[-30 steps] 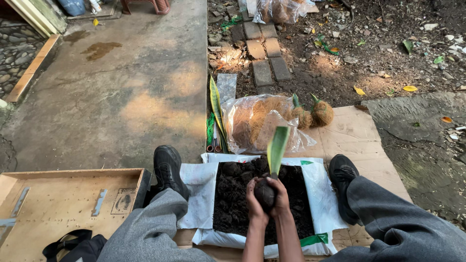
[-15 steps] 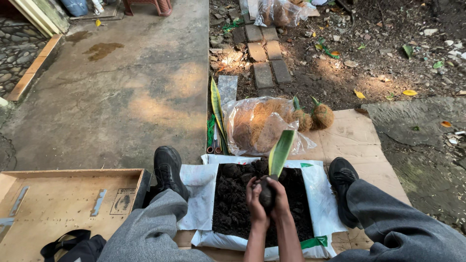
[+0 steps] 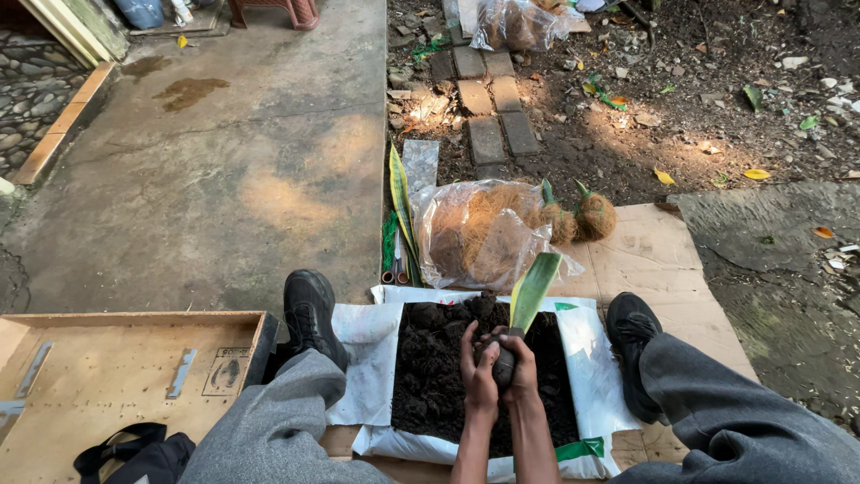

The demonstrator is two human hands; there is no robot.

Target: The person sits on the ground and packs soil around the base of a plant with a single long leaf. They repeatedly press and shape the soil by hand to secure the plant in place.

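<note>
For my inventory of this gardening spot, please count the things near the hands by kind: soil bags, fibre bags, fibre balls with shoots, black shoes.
Soil bags: 1
Fibre bags: 1
Fibre balls with shoots: 2
Black shoes: 2
Total: 6
Both hands, left hand and right hand, press one soil ball with a leaf.

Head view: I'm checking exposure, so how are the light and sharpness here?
Head view: soft shade overall, sun dapples on the concrete; hands, left hand and right hand, slightly dim but sharp; edges bow from a wide lens.

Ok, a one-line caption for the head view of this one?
Left hand and right hand press a soil ball around a green leaf over an open soil bag.
</note>
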